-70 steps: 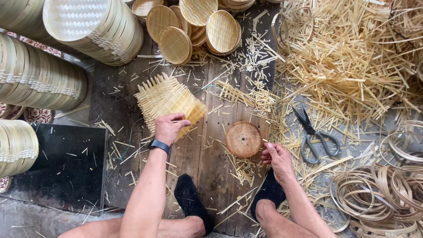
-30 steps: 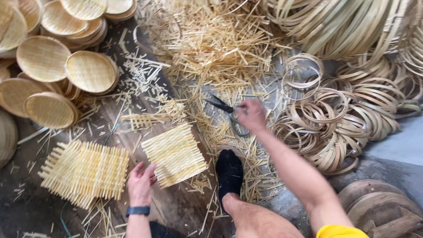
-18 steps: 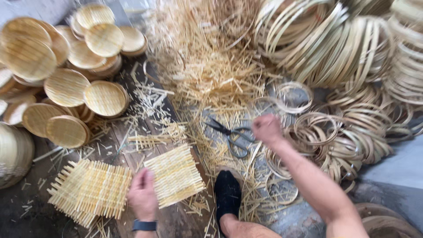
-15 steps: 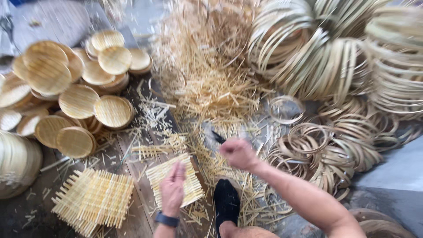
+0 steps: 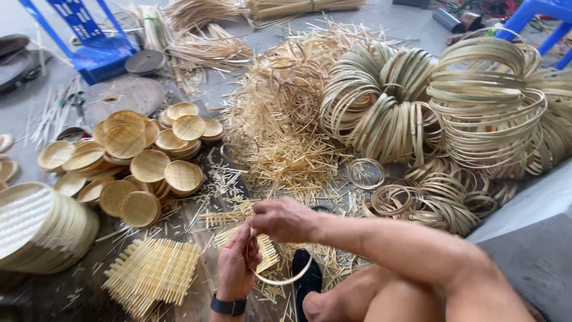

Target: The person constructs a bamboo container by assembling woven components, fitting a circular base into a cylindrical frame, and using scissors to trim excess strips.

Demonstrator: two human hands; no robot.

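Both hands, left (image 5: 237,267) and right (image 5: 285,219), grip a thin bamboo hoop (image 5: 280,278) over a woven mat (image 5: 262,249) on the floor.

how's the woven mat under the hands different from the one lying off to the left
The woven bamboo mat under the hands is mostly hidden by the left hand, the right hand and the thin bamboo ring they hold; the woven bamboo mat to the left lies fully exposed and untouched. The left one shows more area, with ragged strip ends sticking out. Both are pale bamboo lattice, flat on the floor.
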